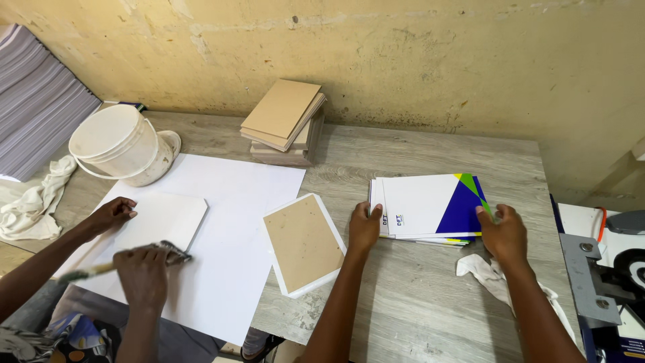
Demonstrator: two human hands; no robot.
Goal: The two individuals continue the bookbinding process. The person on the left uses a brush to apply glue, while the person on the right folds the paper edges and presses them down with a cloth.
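Fingers of both hands, left (363,228) and right (502,232), clasp the stack of printed covers (430,208) by its ends.

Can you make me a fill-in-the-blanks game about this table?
1. Both hands, left hand and right hand, hold a stack of ____.
2. The bucket is coloured ____.
3. A co-worker's hand holds a ____ over the white sheet.
4. Under the right hand lies a white ____.

Missing words: covers; white; brush; cloth
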